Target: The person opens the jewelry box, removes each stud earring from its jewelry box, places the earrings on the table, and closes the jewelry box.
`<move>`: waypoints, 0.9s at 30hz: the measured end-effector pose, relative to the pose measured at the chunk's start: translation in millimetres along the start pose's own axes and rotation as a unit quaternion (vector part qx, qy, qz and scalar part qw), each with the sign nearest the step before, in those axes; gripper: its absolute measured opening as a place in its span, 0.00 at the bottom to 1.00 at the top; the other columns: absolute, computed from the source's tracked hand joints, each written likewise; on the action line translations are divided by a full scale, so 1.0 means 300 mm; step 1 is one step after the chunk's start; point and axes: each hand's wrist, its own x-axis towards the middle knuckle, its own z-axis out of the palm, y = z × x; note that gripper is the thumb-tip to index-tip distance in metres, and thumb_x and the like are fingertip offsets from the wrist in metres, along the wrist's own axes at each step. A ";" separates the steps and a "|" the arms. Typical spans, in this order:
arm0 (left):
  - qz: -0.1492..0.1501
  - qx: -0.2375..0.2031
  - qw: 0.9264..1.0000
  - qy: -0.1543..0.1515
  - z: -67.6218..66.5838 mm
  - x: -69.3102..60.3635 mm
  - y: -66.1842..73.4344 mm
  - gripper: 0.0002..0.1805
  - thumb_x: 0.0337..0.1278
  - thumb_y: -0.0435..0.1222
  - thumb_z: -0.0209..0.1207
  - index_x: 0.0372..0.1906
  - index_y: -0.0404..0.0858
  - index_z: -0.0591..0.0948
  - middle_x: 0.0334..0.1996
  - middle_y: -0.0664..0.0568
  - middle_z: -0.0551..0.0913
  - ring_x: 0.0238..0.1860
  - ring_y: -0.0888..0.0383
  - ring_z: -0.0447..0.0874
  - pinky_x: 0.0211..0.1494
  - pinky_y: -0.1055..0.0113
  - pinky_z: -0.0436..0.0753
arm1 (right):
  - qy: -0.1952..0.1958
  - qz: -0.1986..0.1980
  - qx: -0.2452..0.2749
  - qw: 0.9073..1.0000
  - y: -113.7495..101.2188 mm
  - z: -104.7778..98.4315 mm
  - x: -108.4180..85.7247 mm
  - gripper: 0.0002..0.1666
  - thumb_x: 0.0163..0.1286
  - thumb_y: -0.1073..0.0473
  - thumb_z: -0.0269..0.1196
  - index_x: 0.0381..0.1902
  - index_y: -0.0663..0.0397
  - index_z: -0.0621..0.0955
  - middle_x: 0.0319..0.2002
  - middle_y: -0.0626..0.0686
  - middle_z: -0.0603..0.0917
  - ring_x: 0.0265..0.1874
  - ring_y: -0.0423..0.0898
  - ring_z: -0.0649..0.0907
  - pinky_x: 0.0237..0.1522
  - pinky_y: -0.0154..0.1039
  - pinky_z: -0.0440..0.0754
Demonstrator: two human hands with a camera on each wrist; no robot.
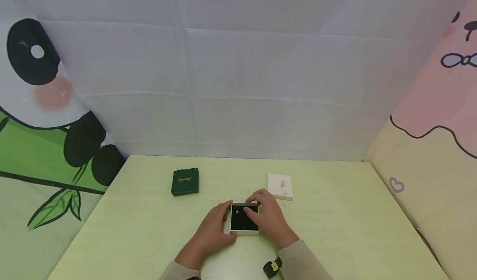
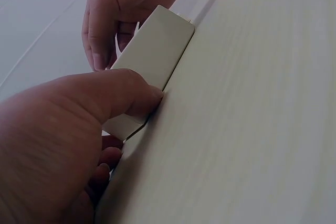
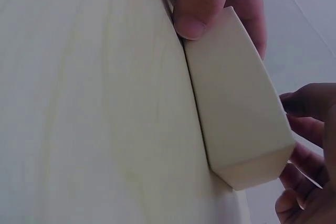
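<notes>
Okay, so what's up with the little box?

– It's sitting flat on the counter, open side up, between both hands. Pale walls, black inside, with a tiny silvery star near the far left corner.

– And the left hand?

– Clamped on the box's left side, thumb by the near corner, fingers round toward the far one. Looks like a proper grip in the left wrist view too.

– Right hand?

– Curved over the right side, thumb over the black part, index by the far rim. Those two look a bit apart, but honestly can't tell if they're pinching anything.

– Anything else around?

– Yep, a dark green box with gold lettering, farther back left, plus a flat white piece with a pink flower print just behind the right hand.
</notes>
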 end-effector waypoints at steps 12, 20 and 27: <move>-0.006 0.003 1.000 -0.009 -0.001 -0.001 0.006 0.50 0.44 0.41 0.73 0.77 0.40 0.65 0.50 0.56 0.75 0.47 0.59 0.73 0.50 0.57 0.75 | -0.015 -0.015 0.006 1.000 0.003 0.039 0.029 0.06 0.65 0.56 0.73 0.39 0.41 0.87 0.43 0.42 0.80 0.45 0.44 0.80 0.51 0.48 0.80; -0.004 0.007 1.000 -0.010 -0.002 0.000 0.007 0.50 0.44 0.41 0.73 0.77 0.40 0.65 0.51 0.56 0.75 0.47 0.59 0.73 0.51 0.57 0.75 | -0.018 -0.016 0.006 1.000 -0.004 0.060 0.029 0.06 0.65 0.55 0.73 0.39 0.45 0.87 0.44 0.43 0.81 0.47 0.45 0.79 0.53 0.49 0.79; -0.001 0.006 1.000 -0.008 0.000 -0.002 -0.001 0.50 0.44 0.41 0.73 0.76 0.40 0.66 0.52 0.56 0.75 0.48 0.59 0.73 0.52 0.56 0.75 | -0.012 -0.018 0.012 1.000 -0.004 0.083 0.027 0.06 0.65 0.56 0.74 0.39 0.44 0.88 0.44 0.43 0.82 0.47 0.46 0.79 0.53 0.51 0.78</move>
